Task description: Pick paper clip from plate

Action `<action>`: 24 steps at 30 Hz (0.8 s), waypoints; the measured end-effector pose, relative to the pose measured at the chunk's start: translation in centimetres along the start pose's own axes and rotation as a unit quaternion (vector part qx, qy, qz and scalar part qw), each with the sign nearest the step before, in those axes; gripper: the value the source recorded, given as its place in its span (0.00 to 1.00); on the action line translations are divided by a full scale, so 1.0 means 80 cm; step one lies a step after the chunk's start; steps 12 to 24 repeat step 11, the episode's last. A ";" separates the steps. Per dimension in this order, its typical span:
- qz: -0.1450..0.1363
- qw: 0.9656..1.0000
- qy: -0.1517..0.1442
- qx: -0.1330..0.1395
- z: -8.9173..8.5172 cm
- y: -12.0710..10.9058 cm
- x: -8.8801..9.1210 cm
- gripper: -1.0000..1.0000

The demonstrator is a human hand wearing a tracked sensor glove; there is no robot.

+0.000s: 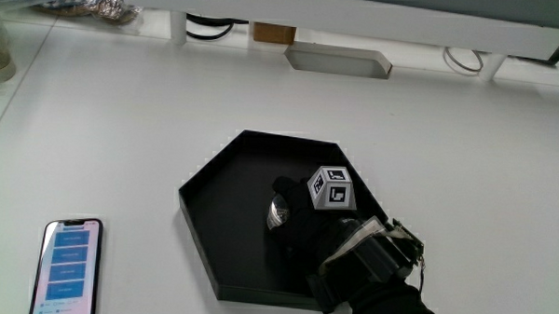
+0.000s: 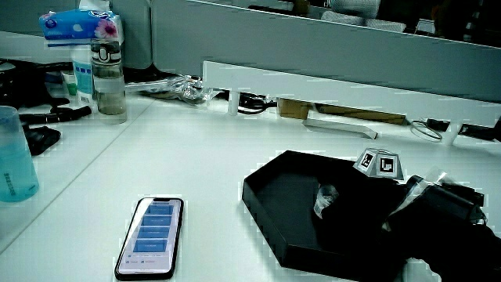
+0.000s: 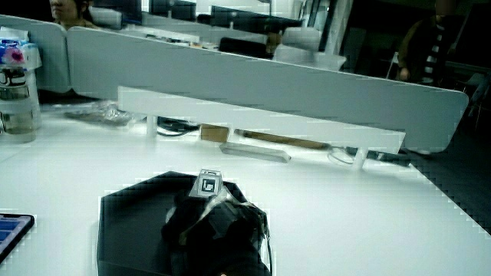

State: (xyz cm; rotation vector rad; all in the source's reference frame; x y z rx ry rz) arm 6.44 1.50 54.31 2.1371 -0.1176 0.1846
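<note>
So the hand (image 1: 310,214) is down inside the black hexagonal plate (image 1: 224,183), with its forearm crossing the plate's rim on the side nearest the person. The fingers look curled around something small and shiny, probably the paper clip (image 1: 278,211), just above the plate floor. A phone (image 1: 67,266) lies on the table (image 1: 122,124) beside the plate, screen lit.

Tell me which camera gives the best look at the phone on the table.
The main view: the phone lies nearly whole, screen lit, beside the black tray. A side view shows it whole too but slanted; in the remaining side view only a corner shows.
</note>
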 end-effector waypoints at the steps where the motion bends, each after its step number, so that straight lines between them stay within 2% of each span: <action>1: 0.003 1.000 0.001 -0.005 0.002 0.000 0.001 1.00; 3: 0.010 1.000 0.009 -0.002 0.008 -0.003 0.002 1.00; 4: 0.003 1.000 0.004 0.007 0.009 -0.004 0.003 1.00; 11: -0.005 1.000 0.005 0.007 0.025 -0.008 0.025 1.00; 24: -0.005 1.000 0.005 0.007 0.025 -0.008 0.025 1.00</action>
